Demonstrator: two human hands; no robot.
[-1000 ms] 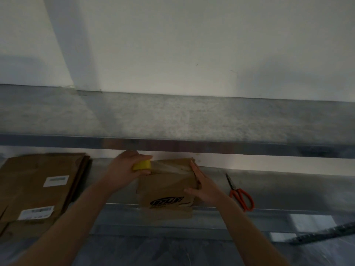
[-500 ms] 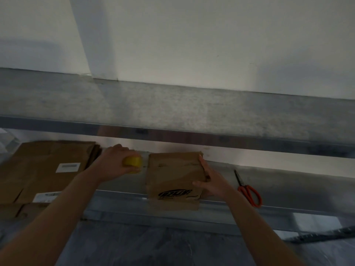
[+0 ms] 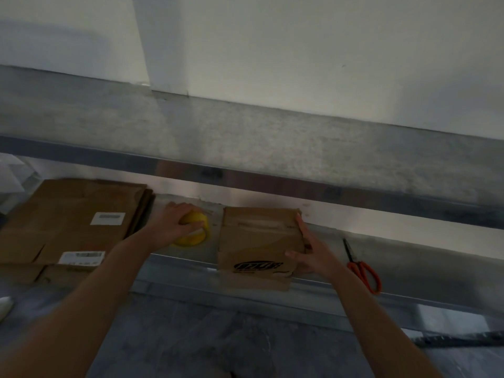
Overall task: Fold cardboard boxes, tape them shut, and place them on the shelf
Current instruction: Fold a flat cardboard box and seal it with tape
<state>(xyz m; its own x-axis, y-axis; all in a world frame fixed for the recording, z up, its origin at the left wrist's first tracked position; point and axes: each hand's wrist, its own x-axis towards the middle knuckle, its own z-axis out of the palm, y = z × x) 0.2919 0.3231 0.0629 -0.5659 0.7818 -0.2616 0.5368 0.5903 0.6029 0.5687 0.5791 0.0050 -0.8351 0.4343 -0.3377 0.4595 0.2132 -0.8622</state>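
Observation:
A small brown cardboard box (image 3: 259, 241) with a black logo on its front sits on the lower metal shelf (image 3: 409, 257), its front overhanging the shelf edge. A strip of clear tape runs across its top. My right hand (image 3: 308, 255) holds the box's right side, fingers along the edge and thumb on the front. My left hand (image 3: 174, 223) grips a yellow tape roll (image 3: 195, 233) that rests on the shelf just left of the box.
A stack of flat cardboard boxes (image 3: 73, 222) with white labels lies on the shelf at the left. Orange-handled scissors (image 3: 362, 268) lie on the shelf right of the box. A wide upper shelf (image 3: 245, 148) runs above. Grey floor lies below.
My left hand pulled the tape roll off the box top and moved it left and down onto the shelf. My right hand stayed on the box's right side.

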